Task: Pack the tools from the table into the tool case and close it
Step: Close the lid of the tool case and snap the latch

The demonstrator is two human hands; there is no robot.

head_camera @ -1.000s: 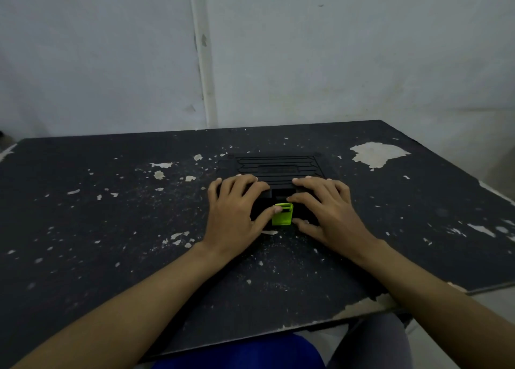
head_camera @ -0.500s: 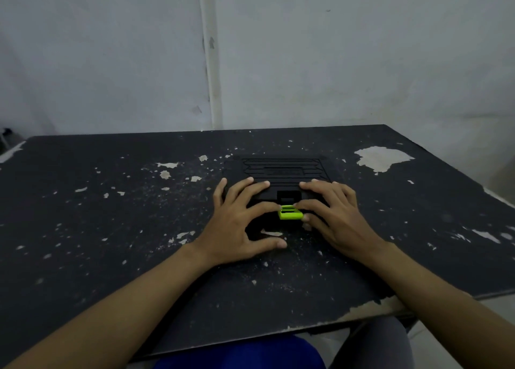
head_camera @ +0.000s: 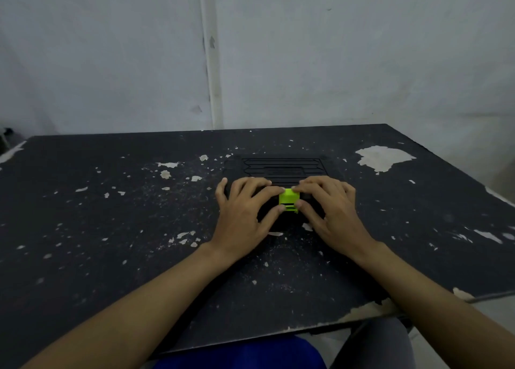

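Thumbs and forefingers of the left hand (head_camera: 242,215) and the right hand (head_camera: 331,215) are pressing the lime-green plastic latch (head_camera: 288,200) from both sides. The other fingers are lying spread and uncurled on the front of the closed black plastic tool case (head_camera: 282,169), whose ribbed lid is extending beyond them on the chipped black table (head_camera: 111,229).

Your left hand (head_camera: 242,218) and right hand (head_camera: 331,215) lie flat on the front of the closed black tool case (head_camera: 282,168) on the table (head_camera: 111,229). Both thumbs and forefingers touch the green latch (head_camera: 288,200) at its front centre.
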